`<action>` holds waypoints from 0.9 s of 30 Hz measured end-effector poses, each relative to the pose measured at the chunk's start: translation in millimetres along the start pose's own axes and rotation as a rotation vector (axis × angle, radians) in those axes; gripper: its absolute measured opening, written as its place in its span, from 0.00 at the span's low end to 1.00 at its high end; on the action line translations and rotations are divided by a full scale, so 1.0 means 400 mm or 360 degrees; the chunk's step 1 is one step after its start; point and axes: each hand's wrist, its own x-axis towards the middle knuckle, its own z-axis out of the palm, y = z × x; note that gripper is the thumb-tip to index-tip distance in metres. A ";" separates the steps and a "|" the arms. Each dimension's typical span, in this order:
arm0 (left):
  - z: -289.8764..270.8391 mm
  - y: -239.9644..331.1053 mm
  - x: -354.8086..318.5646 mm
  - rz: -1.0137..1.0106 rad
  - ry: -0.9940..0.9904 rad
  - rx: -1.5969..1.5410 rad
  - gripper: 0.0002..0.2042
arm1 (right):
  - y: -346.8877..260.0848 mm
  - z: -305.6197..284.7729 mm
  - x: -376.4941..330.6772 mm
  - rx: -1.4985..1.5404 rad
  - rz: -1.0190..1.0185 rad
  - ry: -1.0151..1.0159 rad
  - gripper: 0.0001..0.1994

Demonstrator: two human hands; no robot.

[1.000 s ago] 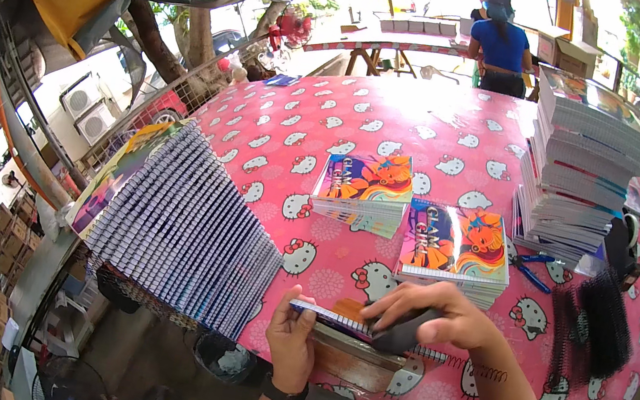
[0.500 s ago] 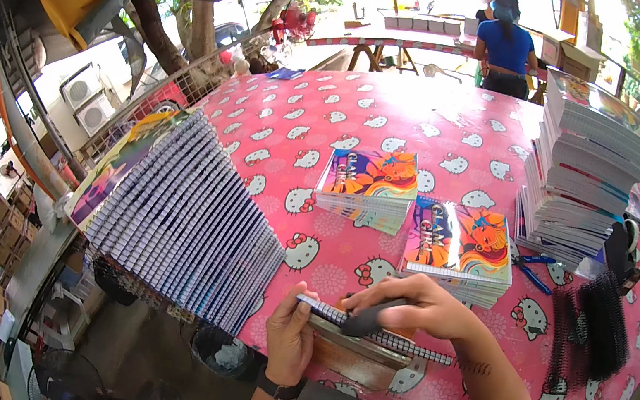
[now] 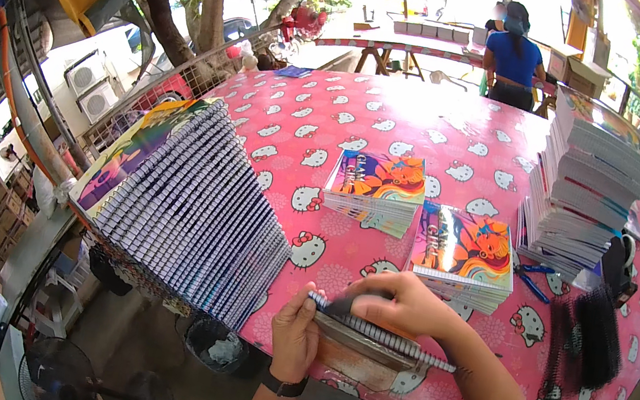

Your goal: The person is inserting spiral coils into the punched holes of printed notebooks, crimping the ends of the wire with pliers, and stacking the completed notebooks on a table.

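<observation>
from far away, i pinch a coil notebook [image 3: 403, 343] with the fingers of my left hand [image 3: 293, 335] and curl those of my right hand [image 3: 407, 303] round a dark thing [image 3: 357, 306].

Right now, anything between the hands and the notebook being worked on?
Nothing visible at the left hand, which holds the notebook directly at its left end. At the right hand, a dark object sits between fingers and notebook; its kind is unclear.
</observation>
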 end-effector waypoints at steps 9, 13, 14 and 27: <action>-0.017 0.044 0.020 -0.0018 -0.0311 0.0683 0.14 | 0.096 -0.061 -0.268 -0.0487 0.0066 0.1071 0.18; 0.071 0.059 0.025 0.0252 -0.0594 0.0804 0.13 | 0.214 -0.041 -0.474 -0.1353 0.0407 0.0981 0.18; 0.115 0.074 0.013 0.0266 -0.0664 0.0797 0.13 | 0.206 -0.044 -0.493 -0.1449 0.0341 0.0965 0.19; 0.274 0.092 -0.091 0.0570 -0.1107 0.0917 0.09 | -0.226 0.049 -0.284 -0.0483 -0.0338 0.0903 0.18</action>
